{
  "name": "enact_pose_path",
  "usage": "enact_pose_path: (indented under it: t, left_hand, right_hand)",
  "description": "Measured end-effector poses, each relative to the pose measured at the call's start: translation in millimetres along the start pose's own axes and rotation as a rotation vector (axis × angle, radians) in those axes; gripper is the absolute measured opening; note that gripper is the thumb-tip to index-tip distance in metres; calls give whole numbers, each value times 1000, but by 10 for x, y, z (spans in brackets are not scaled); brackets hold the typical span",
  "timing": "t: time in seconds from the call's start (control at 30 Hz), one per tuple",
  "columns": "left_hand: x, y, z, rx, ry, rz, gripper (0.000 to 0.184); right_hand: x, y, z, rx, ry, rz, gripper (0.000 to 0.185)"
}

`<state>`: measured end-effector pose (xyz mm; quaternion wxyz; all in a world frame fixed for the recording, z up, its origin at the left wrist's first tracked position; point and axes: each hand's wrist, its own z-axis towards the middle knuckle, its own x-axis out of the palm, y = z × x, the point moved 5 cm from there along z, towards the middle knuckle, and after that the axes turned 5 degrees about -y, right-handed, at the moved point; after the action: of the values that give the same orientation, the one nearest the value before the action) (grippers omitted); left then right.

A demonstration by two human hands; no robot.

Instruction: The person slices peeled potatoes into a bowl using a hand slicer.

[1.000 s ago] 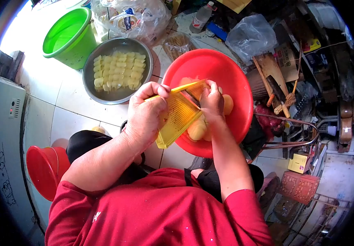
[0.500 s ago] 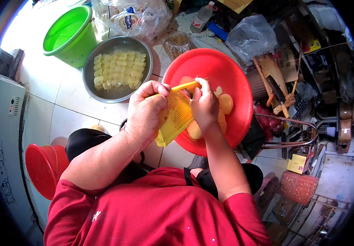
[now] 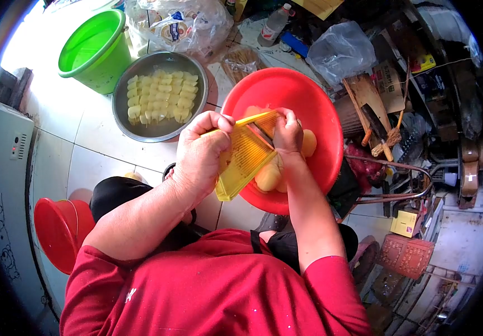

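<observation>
A yellow mandoline slicer [image 3: 245, 158] is held tilted between my hands over the near left part of a red basin [image 3: 317, 106]. My left hand [image 3: 198, 150] grips its left side, thumb and fingers closed on the frame. At the other end, my right hand [image 3: 288, 134] has its fingers closed around the edge beside the blade slot. Several peeled potatoes [image 3: 268, 177] lie in the basin below, partly hidden by the slicer and my right hand. Beyond my left hand, a steel bowl [image 3: 123, 115] holds rows of pale slices on skewers [image 3: 162, 95].
A green bucket [image 3: 106, 64] stands at the upper left, and a red bucket [image 3: 51, 229] is beside my left knee. Plastic bags [image 3: 339, 50], a bottle [image 3: 275, 25] and a bundle of sticks [image 3: 241, 63] lie beyond the basin. A metal rail [image 3: 398, 166] and clutter line the right side.
My right hand has moved slightly right and down, its fingers shifting along the slicer's edge, so the blade slot shows more. My left hand stays almost still.
</observation>
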<state>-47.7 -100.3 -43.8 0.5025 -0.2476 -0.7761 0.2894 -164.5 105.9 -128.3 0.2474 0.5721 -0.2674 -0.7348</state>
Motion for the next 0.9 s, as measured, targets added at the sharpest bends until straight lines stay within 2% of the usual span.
enact_pose_path:
  t: [0.03,0.1,0.2,0.27,0.33,0.37,0.47,0.5,0.57,0.77,0.9]
  left_hand:
    - [-5,-7,6,-25,3,13,19]
    - [-6,-3,10,-48,6,25,19]
    - [19,-2,4,-42,16,13,23]
    - [27,-9,-13,-67,11,-9,22]
    - [20,-15,-6,-78,-19,-3,22]
    - [9,-13,-1,-89,-47,2,22]
    - [-47,39,33,-90,-12,33,20]
    - [-25,37,25,-90,-10,34,20]
    - [35,3,7,-40,-5,-2,20]
    - [-14,74,36,-94,-15,17,21]
    - [-21,72,32,-109,-15,6,21]
  right_hand:
    - [51,-100,38,0,0,0,25]
    - [208,-459,103,149,-2,161,25]
    - [162,-598,93,178,-64,304,26]
    - [33,-626,70,143,-66,275,25]
    - [-186,-536,18,253,-76,233,24]
    - [-327,-449,15,254,-99,43,22]
    - [-496,-493,45,-73,-153,-346,29]
    - [-533,-540,39,-72,-155,-347,29]
    - [-484,-697,26,19,59,-514,37]
    - [-416,-816,-66,-135,-47,-520,52]
    - [-381,-905,-22,-163,-70,-571,57]
